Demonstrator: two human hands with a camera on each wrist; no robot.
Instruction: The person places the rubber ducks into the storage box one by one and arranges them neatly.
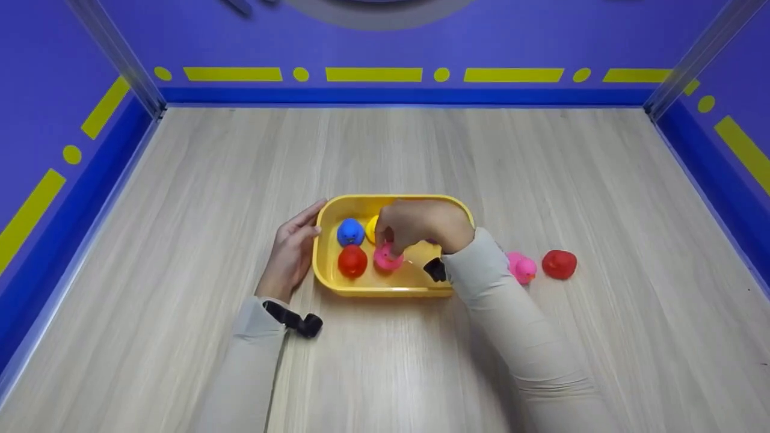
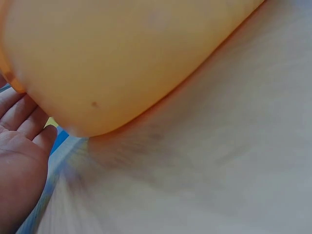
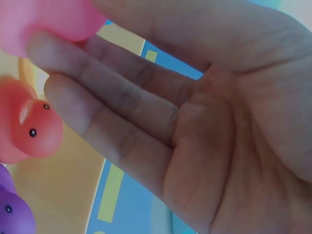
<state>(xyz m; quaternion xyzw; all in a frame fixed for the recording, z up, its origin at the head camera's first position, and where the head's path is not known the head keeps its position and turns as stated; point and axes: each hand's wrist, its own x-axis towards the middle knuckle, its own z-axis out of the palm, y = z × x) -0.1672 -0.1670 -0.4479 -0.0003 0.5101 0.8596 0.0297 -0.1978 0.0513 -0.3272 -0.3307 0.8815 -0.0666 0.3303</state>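
Observation:
A yellow plastic tub [image 1: 385,292] stands on the table. My left hand [image 1: 292,252] holds its left end, thumb on the rim and fingers along the outer wall; in the left wrist view the fingers [image 2: 24,114] lie just under the rim. Inside the tub, my right hand [image 1: 415,225] pinches a pink rubber duck [image 1: 388,258], low near the bottom. Beside that duck are a blue duck [image 1: 351,232], a red duck [image 1: 352,261] and a yellow duck [image 1: 371,229] partly hidden by the hand. The right wrist view shows a purple duck [image 3: 14,209] below a red duck [image 3: 34,124].
Right of the tub, another pink duck [image 1: 522,268] lies partly behind the right sleeve, with a red duck [image 1: 559,264] farther right. Blue-purple panels [image 1: 385,48] with yellow markings border the wooden table [image 1: 385,150] at the back and both sides.

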